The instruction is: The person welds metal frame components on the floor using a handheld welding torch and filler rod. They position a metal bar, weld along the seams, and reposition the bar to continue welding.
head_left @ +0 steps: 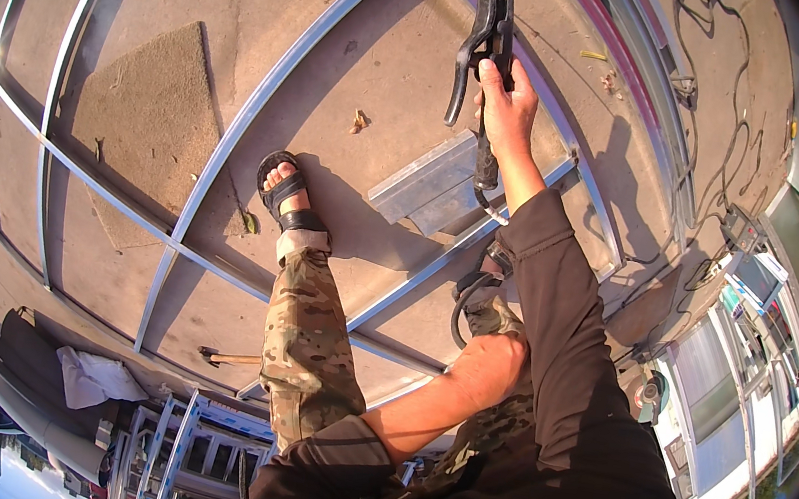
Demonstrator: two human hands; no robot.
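Note:
My right hand (509, 110) is closed around a black welding electrode holder (491, 34), its lever and jaws pointing up and away from me. The thumb lies on the holder's body. Its cable (492, 207) runs from the lower end of the handle back past my right forearm. I see no electrode in the jaws. My left forearm (438, 381) crosses over my legs, and the left hand (499, 355) is by my right leg, its fingers mostly hidden behind the right sleeve. Beneath and around me lies a welded frame of square metal tube (286, 73).
Flat metal pieces (438, 189) lie inside the frame beside my sandalled foot (284, 186). A worn mat (149, 121) is at the left, with a hammer (229, 358) nearer. Long metal profiles (647, 55) and loose cables (737, 112) are on the right, ladders (192, 444) at lower left.

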